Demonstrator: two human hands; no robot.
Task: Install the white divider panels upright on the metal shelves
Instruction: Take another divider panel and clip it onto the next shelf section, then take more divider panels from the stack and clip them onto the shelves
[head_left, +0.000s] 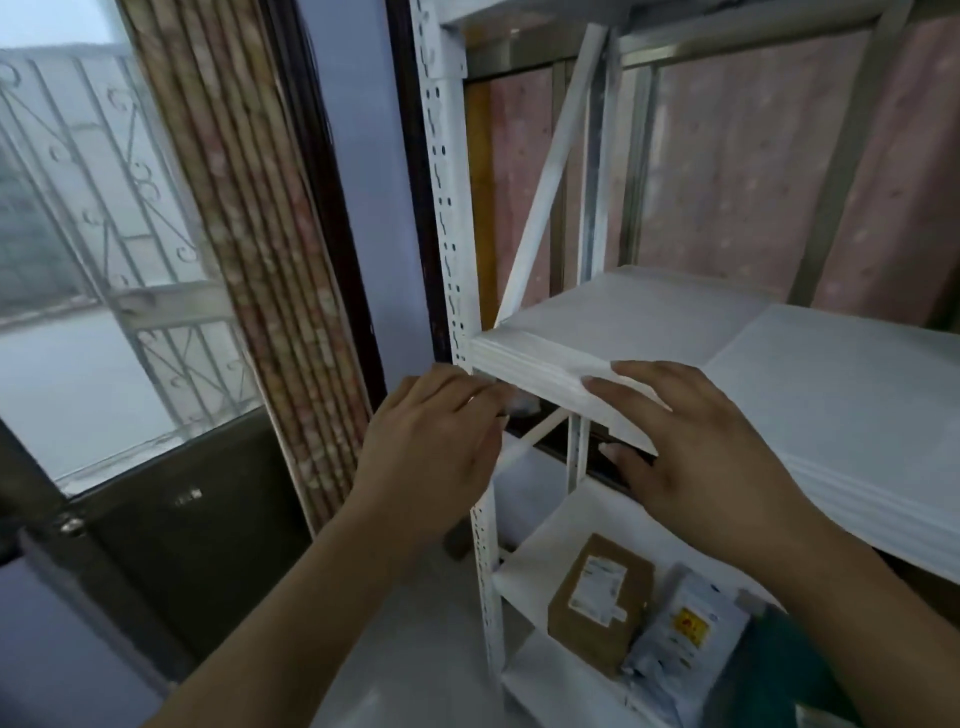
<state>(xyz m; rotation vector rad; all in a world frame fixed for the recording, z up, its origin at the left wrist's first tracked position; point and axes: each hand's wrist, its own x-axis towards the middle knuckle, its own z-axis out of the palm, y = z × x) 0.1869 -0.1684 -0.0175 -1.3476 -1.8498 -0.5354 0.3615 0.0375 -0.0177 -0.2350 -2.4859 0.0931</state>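
A stack of flat white divider panels (602, 322) lies on the middle level of the white metal shelf unit (448, 208), and a second white stack (857, 405) lies to its right. My right hand (701, 452) grips the front edge of the left stack, fingers on top and thumb underneath. My left hand (431, 452) is at the stack's front left corner, beside the perforated upright. Its fingers are bent towards the corner, but blur hides whether they pinch anything. No panel stands upright in view.
On the lower shelf (535, 561) lie a brown cardboard parcel (597, 597) and a white mail bag (685, 639). A diagonal white brace (550, 176) crosses the shelf's left end. To the left are a patterned curtain (260, 260) and a barred window (93, 234).
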